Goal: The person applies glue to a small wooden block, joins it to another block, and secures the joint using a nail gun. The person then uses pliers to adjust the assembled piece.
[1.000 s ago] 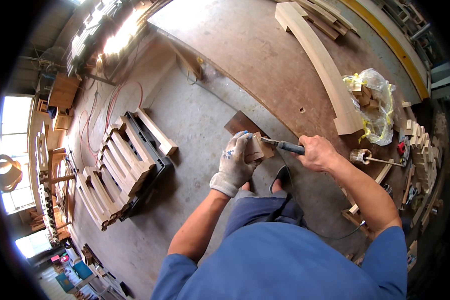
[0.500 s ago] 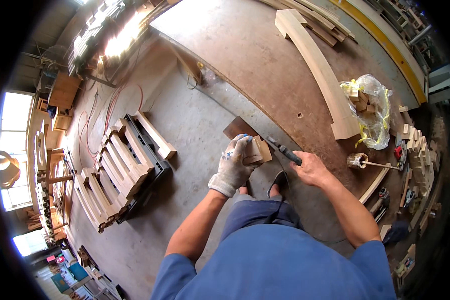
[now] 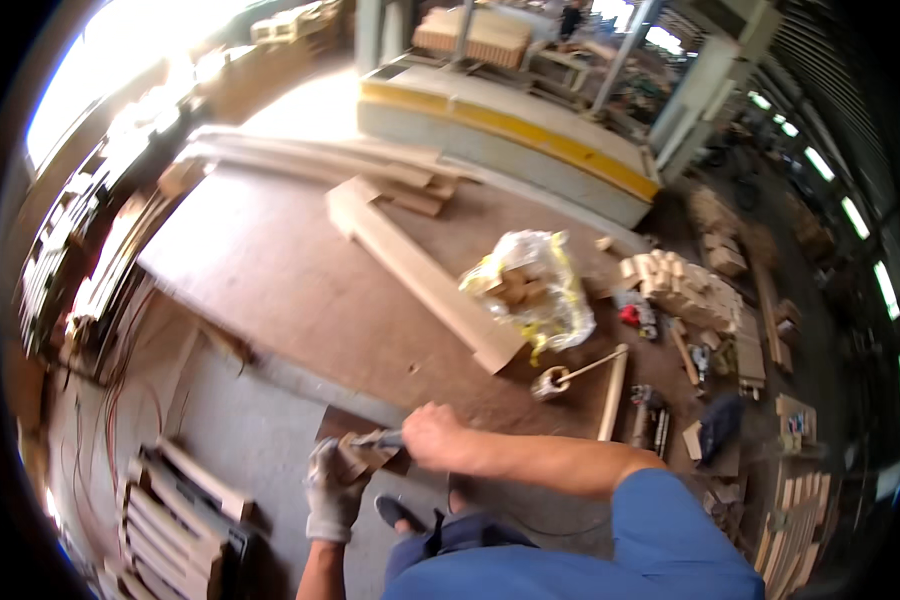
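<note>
My left hand [image 3: 332,490], in a pale work glove, grips a small wooden block [image 3: 352,460] low in front of me. My bare right hand [image 3: 434,436] is closed round the dark handle of a slim hand tool [image 3: 378,439]. Its grey front part reaches across to the block at the gloved fingers; blur hides its exact kind and whether it touches. Behind the block a dark brown flat panel [image 3: 338,422] shows beside the workbench edge.
On the brown workbench [image 3: 270,270] lie a long shaped beam [image 3: 430,280], a clear plastic bag of wood blocks [image 3: 530,290], a pot with a stick [image 3: 550,382], and stacked wooden pieces [image 3: 685,290]. Slotted wooden frames [image 3: 175,520] rest on a dark pallet at lower left.
My view has swung to the right and up across the workbench. My right hand has come closer to the gloved left hand, bringing the tool onto or just above the block.
</note>
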Tool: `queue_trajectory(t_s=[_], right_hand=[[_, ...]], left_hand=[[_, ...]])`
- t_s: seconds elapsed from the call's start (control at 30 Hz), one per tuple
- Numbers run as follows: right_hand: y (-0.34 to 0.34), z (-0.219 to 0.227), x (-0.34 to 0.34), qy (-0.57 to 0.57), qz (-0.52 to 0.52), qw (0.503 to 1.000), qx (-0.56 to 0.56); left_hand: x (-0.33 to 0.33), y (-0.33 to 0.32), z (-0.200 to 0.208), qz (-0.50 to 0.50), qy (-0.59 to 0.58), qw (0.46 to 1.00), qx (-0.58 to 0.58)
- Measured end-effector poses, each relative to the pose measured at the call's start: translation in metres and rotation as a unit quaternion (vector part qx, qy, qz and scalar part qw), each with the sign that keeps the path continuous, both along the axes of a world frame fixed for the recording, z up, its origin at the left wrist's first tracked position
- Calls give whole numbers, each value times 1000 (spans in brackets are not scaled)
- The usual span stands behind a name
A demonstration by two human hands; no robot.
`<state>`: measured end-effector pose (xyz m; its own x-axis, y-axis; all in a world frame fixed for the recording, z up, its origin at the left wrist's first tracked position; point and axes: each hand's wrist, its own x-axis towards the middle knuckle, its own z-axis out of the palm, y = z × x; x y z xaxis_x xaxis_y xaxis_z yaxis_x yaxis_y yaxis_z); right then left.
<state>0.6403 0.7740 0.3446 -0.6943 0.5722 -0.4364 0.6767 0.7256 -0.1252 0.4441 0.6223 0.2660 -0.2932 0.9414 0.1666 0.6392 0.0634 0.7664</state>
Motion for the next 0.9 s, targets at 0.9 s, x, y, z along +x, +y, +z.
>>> queue_trajectory(t_s=[0.9], right_hand=[[22,42,-29,-111,45,991,-57]], left_hand=[[5,10,6,-10,38,999,28]])
